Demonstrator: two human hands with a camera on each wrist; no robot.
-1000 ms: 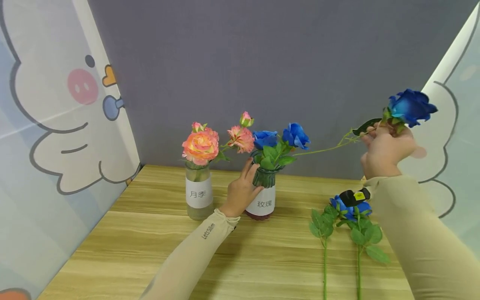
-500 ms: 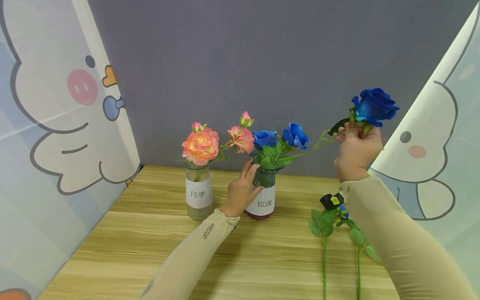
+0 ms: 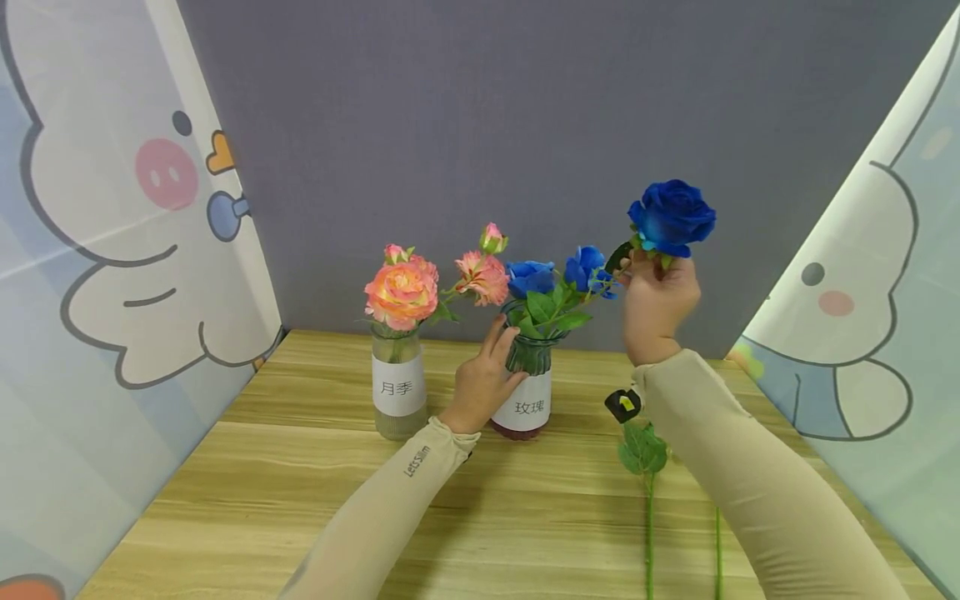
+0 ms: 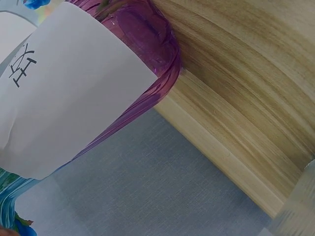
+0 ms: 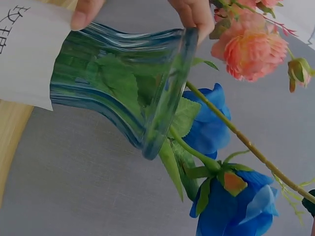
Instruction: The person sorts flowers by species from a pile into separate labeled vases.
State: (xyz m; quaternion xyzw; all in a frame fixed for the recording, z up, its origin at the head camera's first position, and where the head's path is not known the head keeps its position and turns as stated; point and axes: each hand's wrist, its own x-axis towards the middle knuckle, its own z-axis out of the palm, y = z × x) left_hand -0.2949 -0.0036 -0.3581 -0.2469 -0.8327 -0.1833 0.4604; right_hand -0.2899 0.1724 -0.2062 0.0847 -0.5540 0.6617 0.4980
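1. Two hands are at work: the right hand (image 3: 660, 304) pinches a blue rose (image 3: 672, 217) just below its bloom, while the left hand (image 3: 483, 383), fingers spread, rests against the near-left side of the blue-green vase (image 3: 530, 358).
2. Between the right hand and the right-hand printed panel (image 3: 862, 275) there is a wide gap; the two vases stand apart, with a narrower gap between them.
3. Ribbed glass flares to a round lip on the vase, its base purplish, its middle wrapped in a smooth white paper label (image 4: 64, 83); the petals look layered and soft.
4. Bloom up, the held rose slants; its stem (image 5: 256, 150) runs down and left to the vase mouth. How deep it reaches, I cannot tell.
5. Beyond, blue blooms (image 3: 588, 267) fill that mouth; peach-pink flowers (image 3: 402, 292) stand in the clear vase (image 3: 391, 427).
6. Another leafy stem (image 3: 650, 533) lies lengthwise on the wood-grained table (image 3: 225, 517), whose rear edge meets a grey panel (image 3: 465, 125).
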